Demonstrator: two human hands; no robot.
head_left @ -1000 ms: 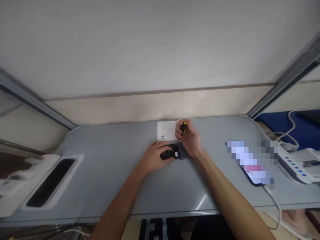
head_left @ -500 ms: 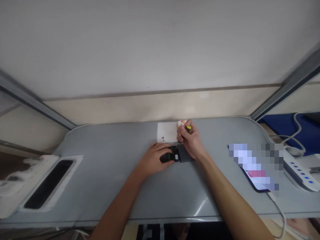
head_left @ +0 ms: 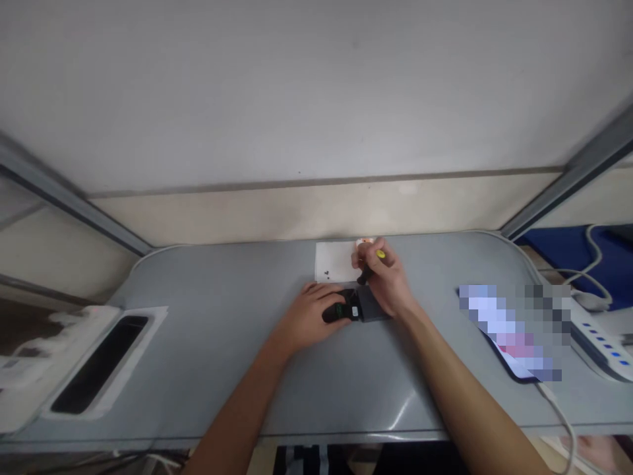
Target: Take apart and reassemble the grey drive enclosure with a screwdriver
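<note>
My left hand [head_left: 311, 313] curls around a small black device [head_left: 332, 313] lying on the grey table, thumb in front and fingers behind. A flat dark grey panel [head_left: 373, 307] adjoins the device on its right. My right hand [head_left: 388, 274] is closed on a screwdriver [head_left: 380, 254] with a dark handle and a yellow end cap. The tool slants down toward the device; whether its tip touches is too small to tell. Just behind lies a white sheet [head_left: 339, 257] with a few tiny dark pieces [head_left: 326, 272] on it, perhaps screws. An orange and white item [head_left: 364, 242] is partly hidden by my right hand.
On the right, a lit phone [head_left: 514, 349] with a white cable lies near a white power strip [head_left: 601, 343]. A black phone-like slab [head_left: 101, 363] rests on white material at left, beside another white strip with plugs. Metal posts and a wall bound the table [head_left: 222, 290].
The view has shifted slightly, so everything sits a little further right. My right hand has tilted the screwdriver a little; my left hand keeps its hold on the device.
</note>
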